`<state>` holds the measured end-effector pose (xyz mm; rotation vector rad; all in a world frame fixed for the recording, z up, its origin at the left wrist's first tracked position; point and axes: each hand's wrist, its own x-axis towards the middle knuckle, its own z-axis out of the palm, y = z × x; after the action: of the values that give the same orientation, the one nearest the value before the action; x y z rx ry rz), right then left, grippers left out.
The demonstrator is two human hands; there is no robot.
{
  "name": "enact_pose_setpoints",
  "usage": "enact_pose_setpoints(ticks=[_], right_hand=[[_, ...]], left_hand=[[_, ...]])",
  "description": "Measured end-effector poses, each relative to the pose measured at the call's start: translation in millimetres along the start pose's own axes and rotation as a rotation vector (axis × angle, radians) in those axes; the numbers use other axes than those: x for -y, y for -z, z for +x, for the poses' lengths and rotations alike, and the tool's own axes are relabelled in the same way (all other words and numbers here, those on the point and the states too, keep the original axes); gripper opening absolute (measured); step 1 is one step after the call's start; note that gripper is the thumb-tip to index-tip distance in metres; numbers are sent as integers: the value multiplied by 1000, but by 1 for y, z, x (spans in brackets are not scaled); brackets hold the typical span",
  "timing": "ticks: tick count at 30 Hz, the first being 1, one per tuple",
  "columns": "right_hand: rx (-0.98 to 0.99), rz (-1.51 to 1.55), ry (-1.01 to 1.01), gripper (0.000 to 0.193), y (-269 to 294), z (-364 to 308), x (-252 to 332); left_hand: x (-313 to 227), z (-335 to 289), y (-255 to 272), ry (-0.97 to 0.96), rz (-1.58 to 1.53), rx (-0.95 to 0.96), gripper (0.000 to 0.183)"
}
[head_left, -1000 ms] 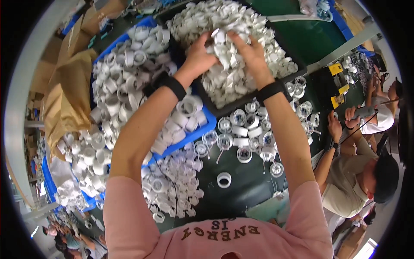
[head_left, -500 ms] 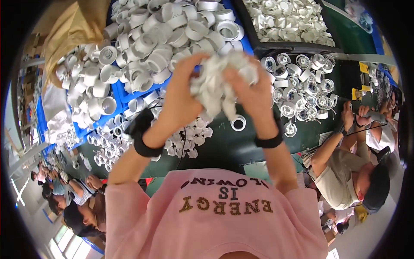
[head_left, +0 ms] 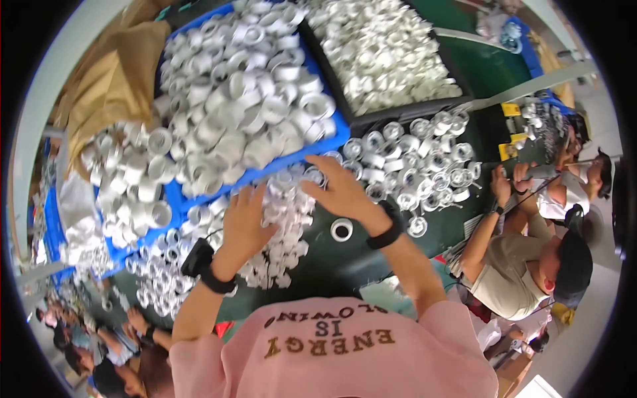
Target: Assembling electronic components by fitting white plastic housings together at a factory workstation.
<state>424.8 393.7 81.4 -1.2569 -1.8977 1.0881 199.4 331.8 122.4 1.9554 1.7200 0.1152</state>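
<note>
My left hand (head_left: pixel 244 229) lies over a heap of small white plastic pieces (head_left: pixel 286 211), its fingers stretched out. Across the heap from it, my right hand (head_left: pixel 340 189) is open too, with thumb and fingers apart. Neither hand holds anything. The pieces spread over the dark green table between and in front of my hands; their exact shape is blurred. Below my right hand, a single white ring (head_left: pixel 342 229) lies by itself on the table.
Beyond my hands, a blue bin (head_left: pixel 292 159) is heaped with white plastic rings. Behind it on the right, a black tray (head_left: pixel 405 111) holds small white pieces. Clear round parts with white rings (head_left: pixel 415 162) lie right of my hands. A co-worker (head_left: pixel 524 265) sits at the right.
The clump of white pieces held up between both hands has been let go onto the table heap. My hands have come down and opened. The view has shifted and tilted.
</note>
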Motion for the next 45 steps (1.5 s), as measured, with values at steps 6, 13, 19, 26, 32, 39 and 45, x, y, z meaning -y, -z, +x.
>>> enact_pose_setpoints(ticks=[6,13,19,26,32,39,45], right_hand=[[-635,-499,-145,44,191,87,-57],[-200,-641,-783,95,275,143,-121],[-174,-696,-654,96,218,153,-84],[-228,-579,-489,87,212,140,-93],[-249,-473,-536,91,206,152,-99],[-158,-434,-382,71,215,153,-126],[-96,-144,-443,77,213,158,-104]], left_hand=[[-77,110,34,-545,-388,-198,71],[-134,261,22,-486,463,-136,72],[-130,304,-5,-386,653,27,80],[-155,292,-9,-334,86,-11,86],[-159,318,-31,51,-343,-49,100],[-185,304,-31,202,-721,-55,103],[-167,306,-9,183,-1146,357,103]])
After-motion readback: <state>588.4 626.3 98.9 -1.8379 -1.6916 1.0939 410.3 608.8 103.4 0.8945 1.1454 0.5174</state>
